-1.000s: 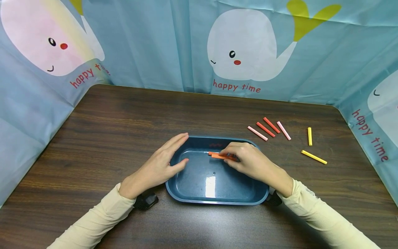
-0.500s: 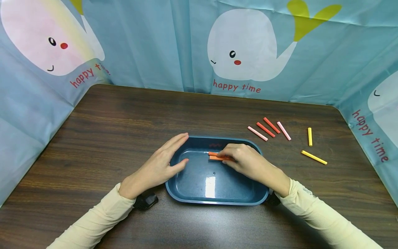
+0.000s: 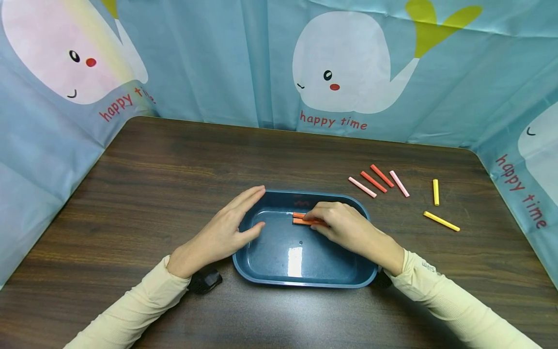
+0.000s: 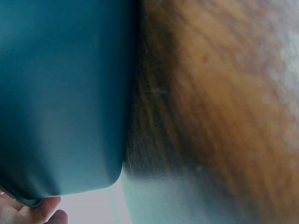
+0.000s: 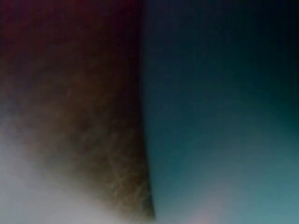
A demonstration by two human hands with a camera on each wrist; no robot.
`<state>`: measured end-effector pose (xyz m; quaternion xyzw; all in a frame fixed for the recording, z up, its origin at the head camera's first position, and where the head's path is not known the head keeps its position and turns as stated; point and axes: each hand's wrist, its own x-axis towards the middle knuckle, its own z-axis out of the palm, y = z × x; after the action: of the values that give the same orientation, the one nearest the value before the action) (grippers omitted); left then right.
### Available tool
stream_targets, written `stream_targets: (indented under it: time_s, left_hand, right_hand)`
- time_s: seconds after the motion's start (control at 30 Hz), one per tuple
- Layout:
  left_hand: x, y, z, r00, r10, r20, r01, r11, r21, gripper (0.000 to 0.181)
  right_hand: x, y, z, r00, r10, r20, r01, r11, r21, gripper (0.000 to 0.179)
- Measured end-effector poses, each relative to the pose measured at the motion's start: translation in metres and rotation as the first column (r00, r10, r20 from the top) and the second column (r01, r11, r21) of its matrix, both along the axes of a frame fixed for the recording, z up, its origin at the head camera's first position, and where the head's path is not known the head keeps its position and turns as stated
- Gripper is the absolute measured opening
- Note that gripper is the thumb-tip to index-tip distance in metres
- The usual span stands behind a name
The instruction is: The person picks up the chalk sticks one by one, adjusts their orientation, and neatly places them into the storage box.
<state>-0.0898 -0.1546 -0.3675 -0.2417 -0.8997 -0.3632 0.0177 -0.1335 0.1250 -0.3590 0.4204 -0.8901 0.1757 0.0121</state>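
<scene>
Inside the dark blue plastic tray [image 3: 279,261], two orange chalk sticks [image 3: 301,221] lie side by side. My right hand [image 3: 344,225] reaches over the tray's right side and pinches the nearer stick between thumb and fingers, covering the right ends of both. On the left, my left hand [image 3: 226,225] rests at the tray's rim, fingers straight and spread, the thumb pointing over the inside. In the left wrist view, fingertips [image 4: 39,212] show at the tray's rim beside its outer wall [image 4: 70,102]. The right wrist view is dark and blurred, with the tray's side [image 5: 196,116] filling its right half.
Behind the tray to the right lie two pink sticks [image 3: 362,187] and two red sticks [image 3: 373,182]. Farther right are two yellow sticks [image 3: 441,221]. A blue curtain with printed whales [image 3: 270,63] borders the brown wooden table [image 3: 152,169].
My right hand has shifted slightly left, sliding the nearer orange chalk stick left until its end lines up with the other one. My left hand has stayed in place.
</scene>
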Motion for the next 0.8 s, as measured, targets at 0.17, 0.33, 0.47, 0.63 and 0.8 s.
stream_targets:
  time_s: [0.17, 0.33, 0.47, 0.63, 0.8]
  left_hand:
    - [-0.0004, 0.0001, -0.0005, 1.0, -0.003, -0.006, 0.003, 1.0, 0.001, 0.069]
    - [-0.0004, 0.0004, -0.0007, 1.0, -0.003, 0.001, 0.003, 1.0, 0.002, 0.069]
    - [-0.0004, 0.0008, -0.0007, 1.0, 0.002, 0.0, -0.002, 1.0, 0.0, 0.069]
    - [-0.0004, 0.0009, -0.0001, 1.0, 0.003, -0.006, -0.003, 1.0, -0.002, 0.069]
    - [-0.0006, 0.0006, -0.0008, 1.0, 0.001, -0.011, -0.001, 1.0, 0.001, 0.069]
  right_hand:
    - [0.0015, -0.0018, -0.0002, 0.999, -0.024, -0.024, 0.024, 0.999, 0.03, 0.017]
    - [0.0016, -0.0023, -0.0023, 0.998, -0.043, -0.053, 0.046, 0.997, 0.057, 0.016]
    - [0.0014, -0.0024, -0.003, 0.996, -0.053, -0.078, 0.057, 0.997, 0.058, 0.015]
    - [0.0015, -0.0027, -0.0028, 0.995, -0.059, -0.086, 0.065, 0.996, 0.063, 0.015]
    - [0.0008, -0.0027, -0.0031, 0.994, -0.06, -0.092, 0.064, 0.997, 0.046, 0.014]
